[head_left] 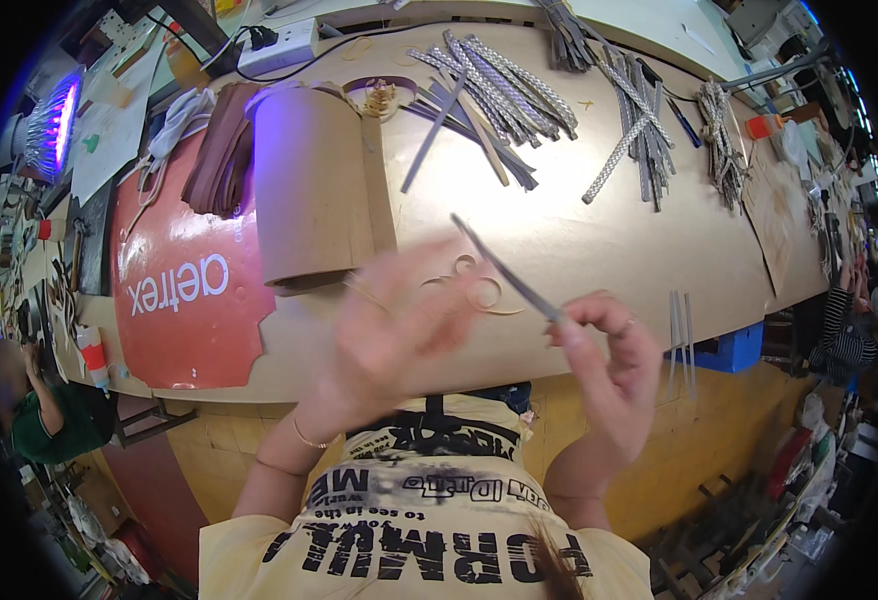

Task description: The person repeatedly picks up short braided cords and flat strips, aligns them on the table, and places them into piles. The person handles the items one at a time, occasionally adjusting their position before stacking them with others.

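Observation:
A narrow dark grey strip (504,265) is pinched between the thumb and fingers of my right hand (609,365). Its free end points up and to the left above the table. My left hand (399,320) is smeared by motion near that strip, to its left, so I cannot make out its fingers. Curled thin tan strips (485,293) show between my hands. Close beyond my left hand stands a large roll of brown sheet material (314,190).
Braided grey-white straps (504,90) and flat grey strips lie at the back, with another bundle (644,130) further right. A red sheet (184,290) covers the left side. Thin grey strips (681,335) overhang the front edge beside a blue bin (734,350). A power strip (279,50) sits back left.

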Available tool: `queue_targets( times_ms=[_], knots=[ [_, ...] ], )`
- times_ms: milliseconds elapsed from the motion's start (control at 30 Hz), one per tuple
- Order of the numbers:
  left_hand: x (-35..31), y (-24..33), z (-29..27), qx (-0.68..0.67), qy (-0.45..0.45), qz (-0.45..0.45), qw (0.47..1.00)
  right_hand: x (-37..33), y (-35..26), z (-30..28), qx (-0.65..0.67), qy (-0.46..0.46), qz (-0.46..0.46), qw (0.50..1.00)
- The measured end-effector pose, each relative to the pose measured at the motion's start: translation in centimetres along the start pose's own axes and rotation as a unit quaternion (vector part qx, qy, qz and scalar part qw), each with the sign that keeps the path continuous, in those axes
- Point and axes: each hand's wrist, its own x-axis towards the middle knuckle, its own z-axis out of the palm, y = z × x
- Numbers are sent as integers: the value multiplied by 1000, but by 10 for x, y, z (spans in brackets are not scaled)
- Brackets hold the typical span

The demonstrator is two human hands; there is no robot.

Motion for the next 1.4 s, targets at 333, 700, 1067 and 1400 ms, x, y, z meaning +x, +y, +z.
queue_targets(
  times_ms=[333, 700, 1067, 1400],
  knots=[
    [-7, 4, -2, -265, -86, -147, 949, 11, -4, 23, 75, -89, 0, 993],
    [-16, 2, 5, -104, -24, 3, 994, 4, 3, 32, 76, -42, 16, 996],
    [-19, 1, 8, -64, 3, 54, 996, 1, 3, 35, 92, -21, 32, 995],
    [-18, 9, 10, -166, 9, -38, 985, 1, 5, 36, 91, -26, 15, 995]
  ],
)
